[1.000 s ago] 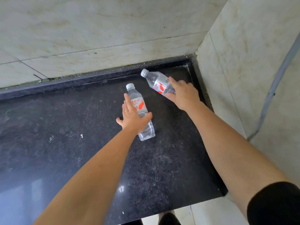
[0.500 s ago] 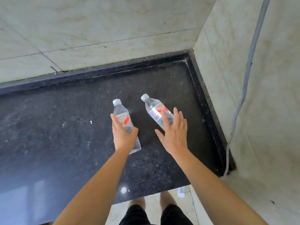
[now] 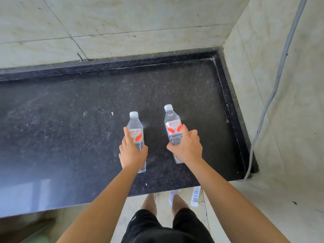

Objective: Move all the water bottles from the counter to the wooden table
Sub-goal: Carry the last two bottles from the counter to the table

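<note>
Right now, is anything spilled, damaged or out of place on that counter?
Nothing stands out. The left hand grips the left bottle, the right hand the right bottle; both are capped and look intact. No puddle shows on the counter, only pale specks. A grey cable hangs loose down the right wall.

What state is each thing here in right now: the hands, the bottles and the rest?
left hand: fingers curled round the left bottle.
right hand: fingers curled round the right bottle.
left bottle: cap on, held low on its body.
right bottle: cap on, held round its middle.
counter: dusty; cannot tell whether the bottles touch it.
grey cable: hangs down the right wall.
</note>
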Motion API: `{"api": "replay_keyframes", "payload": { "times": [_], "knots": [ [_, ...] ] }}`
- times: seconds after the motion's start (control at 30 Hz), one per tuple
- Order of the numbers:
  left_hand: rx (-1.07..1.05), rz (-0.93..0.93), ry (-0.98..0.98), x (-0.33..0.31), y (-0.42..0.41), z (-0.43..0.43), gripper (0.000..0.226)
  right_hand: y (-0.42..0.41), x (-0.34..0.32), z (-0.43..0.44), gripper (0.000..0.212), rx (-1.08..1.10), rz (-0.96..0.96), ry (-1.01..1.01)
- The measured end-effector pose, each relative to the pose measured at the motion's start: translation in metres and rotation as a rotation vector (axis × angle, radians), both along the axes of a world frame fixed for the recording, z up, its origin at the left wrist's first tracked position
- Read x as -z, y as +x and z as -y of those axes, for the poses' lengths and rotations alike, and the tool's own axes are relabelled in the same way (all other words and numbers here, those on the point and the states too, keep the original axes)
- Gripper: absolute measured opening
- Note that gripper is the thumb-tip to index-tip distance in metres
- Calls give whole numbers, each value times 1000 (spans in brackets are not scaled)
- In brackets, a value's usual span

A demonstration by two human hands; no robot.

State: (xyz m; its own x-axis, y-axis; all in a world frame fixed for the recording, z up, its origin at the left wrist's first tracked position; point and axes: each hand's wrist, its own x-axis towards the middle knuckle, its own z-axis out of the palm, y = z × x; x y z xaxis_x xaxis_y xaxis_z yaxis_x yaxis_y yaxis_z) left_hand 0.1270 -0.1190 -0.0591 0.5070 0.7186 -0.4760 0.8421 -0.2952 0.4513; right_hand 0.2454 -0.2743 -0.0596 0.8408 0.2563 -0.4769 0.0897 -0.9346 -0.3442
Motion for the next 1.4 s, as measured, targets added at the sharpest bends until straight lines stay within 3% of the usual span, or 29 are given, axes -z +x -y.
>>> {"api": "replay_keyframes", "payload": {
  "times": [0.13, 0.3, 0.43, 0.57, 0.87, 1.13, 1.23, 1.4],
  "knots": [
    [40, -73, 0, -5, -22, 8, 95, -24, -5, 12, 95, -37, -85, -72],
    [49, -148, -45, -13, -26, 2, 92, -45, -12, 27, 80, -64, -97, -60],
    [-181, -106, -169, -35, -48, 1, 80, -65, -25, 36, 71, -80, -146, 29],
    [-411, 141, -113, -66, -91, 25, 62, -83, -49, 34, 73, -139, -89, 257],
    [-831, 617, 254, -180, -198, 64, 61, -151, -136, -36, 70, -362, -50, 775],
    [-1062, 871, 647, -263, -404, 105, 55, -330, -233, -73, 56, -769, -158, 1181],
    [-1191, 871, 806, -280, -510, 134, 53, -434, -255, -77, 55, -902, -221, 1297],
    [-1422, 693, 1130, -305, -688, 195, 56, -631, -269, -74, 66, -1115, -424, 1385]
  ]
}}
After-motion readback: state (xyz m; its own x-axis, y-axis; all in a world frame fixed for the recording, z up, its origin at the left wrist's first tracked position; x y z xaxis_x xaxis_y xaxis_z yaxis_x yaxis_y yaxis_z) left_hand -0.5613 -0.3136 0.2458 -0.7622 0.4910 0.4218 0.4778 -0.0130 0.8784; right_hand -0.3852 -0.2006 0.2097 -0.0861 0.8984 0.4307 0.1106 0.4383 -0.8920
